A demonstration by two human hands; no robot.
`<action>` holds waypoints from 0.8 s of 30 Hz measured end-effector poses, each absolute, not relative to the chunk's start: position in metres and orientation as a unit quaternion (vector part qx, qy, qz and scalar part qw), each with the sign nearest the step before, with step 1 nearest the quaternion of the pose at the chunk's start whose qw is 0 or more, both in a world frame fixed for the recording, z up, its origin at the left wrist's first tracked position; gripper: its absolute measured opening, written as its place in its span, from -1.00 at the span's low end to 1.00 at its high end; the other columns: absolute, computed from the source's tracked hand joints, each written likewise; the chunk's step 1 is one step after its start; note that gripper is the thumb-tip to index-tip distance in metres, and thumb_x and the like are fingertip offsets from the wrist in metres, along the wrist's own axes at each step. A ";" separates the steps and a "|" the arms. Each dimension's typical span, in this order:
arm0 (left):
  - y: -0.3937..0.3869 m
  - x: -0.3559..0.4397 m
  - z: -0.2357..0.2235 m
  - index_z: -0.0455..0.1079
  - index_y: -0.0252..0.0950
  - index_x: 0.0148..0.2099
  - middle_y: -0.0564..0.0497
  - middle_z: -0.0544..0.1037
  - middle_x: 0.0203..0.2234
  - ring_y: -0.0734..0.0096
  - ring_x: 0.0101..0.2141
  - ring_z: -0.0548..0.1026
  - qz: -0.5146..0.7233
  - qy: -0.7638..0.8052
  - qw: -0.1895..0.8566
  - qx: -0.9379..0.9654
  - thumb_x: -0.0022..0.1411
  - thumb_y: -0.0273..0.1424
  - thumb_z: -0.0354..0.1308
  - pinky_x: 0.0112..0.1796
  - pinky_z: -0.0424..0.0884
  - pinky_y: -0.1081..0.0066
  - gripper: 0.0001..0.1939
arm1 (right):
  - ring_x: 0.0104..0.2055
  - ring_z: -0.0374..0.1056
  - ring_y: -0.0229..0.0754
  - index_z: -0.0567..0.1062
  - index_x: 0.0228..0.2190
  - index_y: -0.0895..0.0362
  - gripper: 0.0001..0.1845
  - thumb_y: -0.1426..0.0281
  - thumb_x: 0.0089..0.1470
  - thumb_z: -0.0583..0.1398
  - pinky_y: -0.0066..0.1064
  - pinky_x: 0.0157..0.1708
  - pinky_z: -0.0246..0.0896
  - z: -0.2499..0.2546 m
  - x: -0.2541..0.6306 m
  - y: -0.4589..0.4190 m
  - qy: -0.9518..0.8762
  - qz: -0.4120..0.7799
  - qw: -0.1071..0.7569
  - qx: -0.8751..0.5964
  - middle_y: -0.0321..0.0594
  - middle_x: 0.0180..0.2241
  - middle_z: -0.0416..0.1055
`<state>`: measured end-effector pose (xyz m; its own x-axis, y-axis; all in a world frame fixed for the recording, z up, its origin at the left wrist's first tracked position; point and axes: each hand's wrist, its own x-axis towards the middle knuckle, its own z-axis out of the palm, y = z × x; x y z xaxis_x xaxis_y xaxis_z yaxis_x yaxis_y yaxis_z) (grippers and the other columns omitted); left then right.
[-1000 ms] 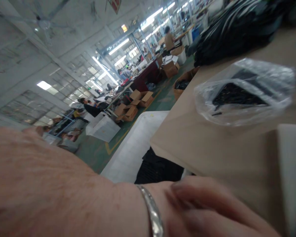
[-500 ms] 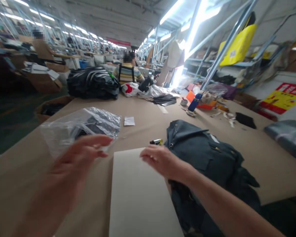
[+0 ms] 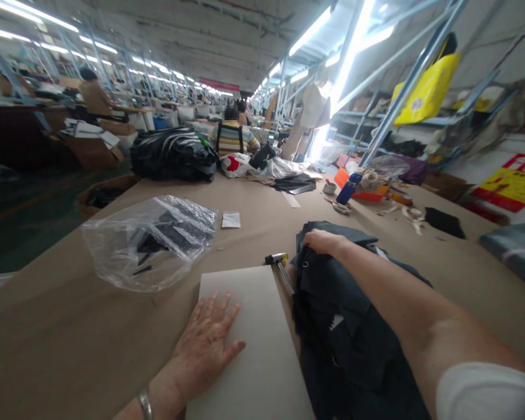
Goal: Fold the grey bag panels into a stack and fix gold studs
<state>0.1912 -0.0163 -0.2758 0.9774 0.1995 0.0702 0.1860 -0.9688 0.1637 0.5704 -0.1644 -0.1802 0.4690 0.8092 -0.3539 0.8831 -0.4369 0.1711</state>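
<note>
My left hand (image 3: 212, 338) lies flat on a long white board (image 3: 262, 326), with its fingers spread and nothing in it. To the right of the board is a pile of dark blue-grey sewn fabric pieces (image 3: 354, 344) with metal eyelets. My right hand (image 3: 324, 241) has its fingers curled over the far left edge of this pile, gripping the fabric; the fingertips are partly hidden. Between board and pile rests a small mallet (image 3: 276, 258) with a black and yellow head, its handle partly under the fabric.
A clear plastic bag (image 3: 157, 242) with dark pieces inside lies left on the brown table (image 3: 254, 245), near a small white paper (image 3: 231, 219). Behind are a dark bundle (image 3: 172, 154) and an orange tray (image 3: 371, 192). A co-worker in stripes (image 3: 231, 137) sits beyond.
My left hand has come down from the air onto the white board. My right hand has moved from above the board's far edge to the right, onto the dark fabric.
</note>
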 end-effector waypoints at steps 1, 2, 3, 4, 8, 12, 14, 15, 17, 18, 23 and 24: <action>-0.017 0.192 -0.274 0.05 -0.05 0.32 -0.05 0.05 0.29 -0.07 0.26 -0.01 0.034 0.102 0.083 0.991 0.22 0.01 -0.01 0.20 0.00 -0.06 -0.33 | -0.14 0.39 -0.10 0.58 -0.22 0.06 -0.65 0.61 0.05 0.12 -0.42 -0.15 0.23 -0.181 0.570 -0.166 0.506 -0.110 0.178 0.836 -0.14 -0.16 0.47; -0.018 0.192 -0.272 0.05 -0.06 0.32 -0.05 0.04 0.29 -0.06 0.27 -0.02 0.025 0.106 0.087 0.990 0.23 0.01 -0.01 0.21 -0.02 -0.06 -0.33 | -0.14 0.38 -0.09 0.57 -0.20 0.06 -0.66 0.60 0.05 0.13 -0.40 -0.15 0.23 -0.180 0.570 -0.167 0.507 -0.108 0.188 0.834 -0.12 -0.13 0.45; -0.018 0.192 -0.271 0.05 -0.06 0.32 -0.04 0.02 0.30 -0.05 0.27 -0.03 0.018 0.111 0.091 0.989 0.23 0.01 -0.02 0.21 -0.03 -0.06 -0.34 | -0.16 0.38 -0.07 0.56 -0.19 0.08 -0.68 0.58 0.06 0.13 -0.38 -0.17 0.24 -0.179 0.569 -0.169 0.506 -0.103 0.197 0.834 -0.09 -0.13 0.44; -0.019 0.192 -0.271 0.05 -0.06 0.32 -0.03 0.01 0.30 -0.04 0.27 -0.04 0.013 0.114 0.096 0.989 0.23 0.01 -0.02 0.22 -0.05 -0.06 -0.34 | -0.17 0.38 -0.06 0.56 -0.20 0.10 -0.71 0.55 0.07 0.14 -0.36 -0.19 0.25 -0.178 0.568 -0.170 0.504 -0.096 0.203 0.834 -0.05 -0.14 0.43; -0.020 0.192 -0.270 0.06 -0.04 0.31 -0.02 0.03 0.30 -0.05 0.27 -0.03 0.016 0.118 0.109 0.987 0.22 0.01 -0.01 0.21 -0.04 -0.07 -0.34 | -0.10 0.30 0.01 0.56 -0.33 0.14 -0.80 0.54 0.08 0.13 -0.29 -0.16 0.20 -0.167 0.558 -0.181 0.524 -0.050 0.211 0.824 -0.02 -0.17 0.40; -0.020 0.190 -0.268 0.08 -0.07 0.30 -0.07 0.07 0.28 -0.08 0.26 0.01 0.039 0.104 0.109 0.988 0.23 0.01 -0.02 0.19 0.01 -0.10 -0.35 | 0.00 0.21 -0.04 0.50 -0.33 0.15 -0.83 0.56 0.12 0.11 -0.26 0.00 0.05 -0.147 0.547 -0.196 0.567 0.015 0.187 0.802 -0.08 -0.17 0.39; -0.019 0.189 -0.271 0.11 -0.09 0.29 -0.10 0.11 0.27 -0.09 0.25 0.04 0.055 0.097 0.106 0.988 0.23 0.01 -0.02 0.17 0.04 -0.10 -0.36 | -0.03 0.23 -0.09 0.46 -0.27 0.18 -0.84 0.55 0.17 0.08 -0.28 0.04 -0.01 -0.132 0.543 -0.201 0.575 0.052 0.168 0.799 -0.07 -0.19 0.40; -0.018 0.188 -0.274 0.13 -0.10 0.29 -0.11 0.12 0.26 -0.09 0.24 0.05 0.066 0.095 0.104 0.988 0.23 0.01 -0.01 0.17 0.05 -0.11 -0.36 | -0.06 0.25 -0.10 0.43 -0.24 0.20 -0.84 0.54 0.19 0.06 -0.28 0.05 -0.03 -0.123 0.540 -0.203 0.575 0.070 0.159 0.799 -0.07 -0.21 0.40; -0.016 0.188 -0.280 0.16 -0.11 0.27 -0.13 0.15 0.25 -0.09 0.24 0.08 0.086 0.089 0.108 0.986 0.21 0.01 0.02 0.16 0.06 -0.12 -0.36 | -0.14 0.29 -0.11 0.40 -0.20 0.22 -0.84 0.50 0.22 0.05 -0.29 0.03 -0.02 -0.107 0.533 -0.207 0.571 0.102 0.147 0.802 -0.08 -0.28 0.41; -0.015 0.189 -0.281 0.20 -0.12 0.25 -0.14 0.18 0.24 -0.10 0.23 0.10 0.097 0.087 0.115 0.985 0.19 0.00 0.05 0.16 0.07 -0.13 -0.36 | -0.18 0.30 -0.11 0.38 -0.19 0.22 -0.85 0.47 0.23 0.05 -0.30 0.00 0.01 -0.100 0.527 -0.209 0.570 0.115 0.139 0.801 -0.09 -0.30 0.40; -0.021 0.194 -0.234 0.45 -0.31 -0.07 -0.17 0.50 -0.07 0.22 -0.01 0.41 0.299 0.054 0.246 0.920 0.31 -0.27 -0.01 0.03 0.34 0.17 -0.69 | -0.25 0.30 -0.13 0.38 -0.18 0.17 -0.87 0.49 0.20 0.09 -0.37 -0.22 0.14 -0.085 0.465 -0.217 0.629 0.171 0.059 0.756 -0.16 -0.30 0.39; -0.024 0.195 -0.213 0.44 -0.31 -0.09 -0.14 0.50 -0.10 0.28 -0.02 0.40 0.351 0.038 0.259 0.899 0.32 -0.33 -0.03 0.03 0.34 0.22 -0.73 | -0.24 0.30 -0.13 0.38 -0.15 0.17 -0.84 0.51 0.20 0.09 -0.36 -0.21 0.15 -0.085 0.448 -0.217 0.652 0.181 0.049 0.734 -0.16 -0.29 0.38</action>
